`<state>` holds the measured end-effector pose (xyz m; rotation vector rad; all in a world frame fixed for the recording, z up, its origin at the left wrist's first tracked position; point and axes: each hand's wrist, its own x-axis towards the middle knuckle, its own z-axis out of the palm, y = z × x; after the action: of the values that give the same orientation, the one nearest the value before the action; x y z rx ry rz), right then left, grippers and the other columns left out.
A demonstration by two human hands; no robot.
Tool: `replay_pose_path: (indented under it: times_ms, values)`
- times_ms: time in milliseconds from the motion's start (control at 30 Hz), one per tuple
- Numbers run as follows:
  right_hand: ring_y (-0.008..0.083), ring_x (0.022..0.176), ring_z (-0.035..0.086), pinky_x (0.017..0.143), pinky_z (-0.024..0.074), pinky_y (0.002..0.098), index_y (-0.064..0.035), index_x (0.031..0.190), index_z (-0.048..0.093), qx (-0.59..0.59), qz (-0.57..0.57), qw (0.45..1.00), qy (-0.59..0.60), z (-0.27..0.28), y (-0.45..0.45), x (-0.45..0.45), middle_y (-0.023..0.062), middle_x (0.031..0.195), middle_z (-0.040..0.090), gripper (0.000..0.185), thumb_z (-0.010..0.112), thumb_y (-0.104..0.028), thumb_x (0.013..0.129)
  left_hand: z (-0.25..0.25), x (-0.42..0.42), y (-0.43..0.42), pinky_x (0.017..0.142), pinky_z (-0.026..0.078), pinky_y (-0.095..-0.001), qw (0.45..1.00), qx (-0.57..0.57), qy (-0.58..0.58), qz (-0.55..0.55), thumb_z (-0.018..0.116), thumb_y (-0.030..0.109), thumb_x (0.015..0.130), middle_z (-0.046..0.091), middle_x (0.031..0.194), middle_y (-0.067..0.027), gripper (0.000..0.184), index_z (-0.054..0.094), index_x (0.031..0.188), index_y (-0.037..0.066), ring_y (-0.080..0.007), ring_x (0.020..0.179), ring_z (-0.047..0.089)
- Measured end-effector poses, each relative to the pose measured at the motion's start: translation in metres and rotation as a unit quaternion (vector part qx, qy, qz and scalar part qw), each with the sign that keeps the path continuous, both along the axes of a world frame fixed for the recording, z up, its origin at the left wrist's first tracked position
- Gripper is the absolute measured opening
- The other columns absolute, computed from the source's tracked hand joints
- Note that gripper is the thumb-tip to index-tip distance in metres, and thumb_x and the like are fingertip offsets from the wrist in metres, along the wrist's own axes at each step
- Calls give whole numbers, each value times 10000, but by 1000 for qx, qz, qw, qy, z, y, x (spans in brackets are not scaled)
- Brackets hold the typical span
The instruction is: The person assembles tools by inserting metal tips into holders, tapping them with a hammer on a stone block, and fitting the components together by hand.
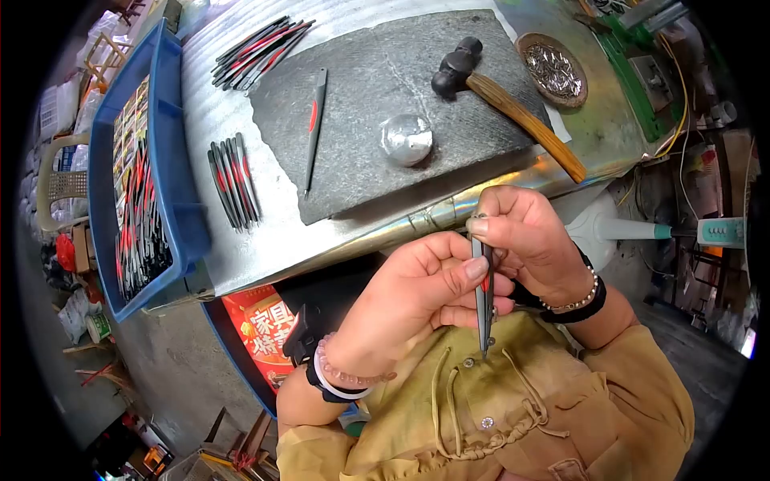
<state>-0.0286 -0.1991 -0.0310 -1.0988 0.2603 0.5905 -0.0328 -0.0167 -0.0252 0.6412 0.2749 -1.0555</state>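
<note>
In front of my chest I hold a slim black-and-red pointed tool [484, 309], its tip pointing down. My left hand [425, 280] is closed around its middle, thumb pressed along it. My right hand [529, 232] pinches its upper end between thumb and fingers; whether a small part is also in that pinch cannot be made out. Beyond my hands lies a dark stone slab [353, 120]. On it are a single similar tool [316, 132], a shiny round metal block [406, 139] and a hammer [513, 108] with a wooden handle.
A pile of similar tools [261, 50] lies at the slab's far left, and a small row [234, 180] sits nearer. A blue crate [188, 228] at left holds many more. At right are a bowl [527, 44] of small metal pins, a green machine [630, 88] and cables.
</note>
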Motion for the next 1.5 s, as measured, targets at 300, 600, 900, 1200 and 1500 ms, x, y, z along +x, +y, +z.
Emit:
replay_pose_path:
  times_ms: [300, 600, 900, 1200, 1500]
  values:
    - [12, 494, 410, 421, 301, 167, -70, 742, 524, 4, -18, 1000, 8, 1, 10, 0, -24, 622, 521, 176, 606, -156, 872, -10, 3, 8, 742, 582, -349, 998, -49, 37, -10, 530, 164, 935, 647, 988, -192, 222, 539, 1048, -26, -287, 892, 670]
    - [15, 510, 421, 438, 318, 172, -68, 737, 524, -15, -20, 1000, 3, 0, 14, -1, -23, 624, 519, 178, 600, -151, 875, -13, 5, 11, 737, 584, -348, 997, -64, 38, -14, 537, 171, 932, 645, 995, -199, 228, 536, 1045, -27, -300, 899, 668]
    - [13, 504, 418, 428, 309, 171, -70, 721, 487, -66, -54, 995, -49, 9, 19, -8, -23, 613, 514, 195, 602, -137, 863, -7, 9, 15, 736, 580, -345, 997, -59, 12, -51, 551, 153, 922, 649, 974, -195, 244, 535, 1072, -39, -297, 875, 673]
    - [9, 511, 412, 429, 312, 174, -69, 766, 459, -69, -143, 976, -151, 8, 29, -24, -28, 631, 498, 155, 563, -90, 879, -5, 22, 18, 665, 570, -319, 988, -69, -52, -125, 614, 137, 874, 651, 954, -171, 255, 545, 1063, -19, -267, 806, 679]
    - [13, 498, 361, 432, 272, 188, -81, 771, 451, -24, -141, 984, -109, 8, 28, -23, -39, 622, 487, 152, 547, -106, 886, -15, 23, 14, 694, 582, -329, 988, -97, -26, -116, 624, 152, 871, 642, 983, -152, 272, 539, 1066, -18, -247, 802, 678]
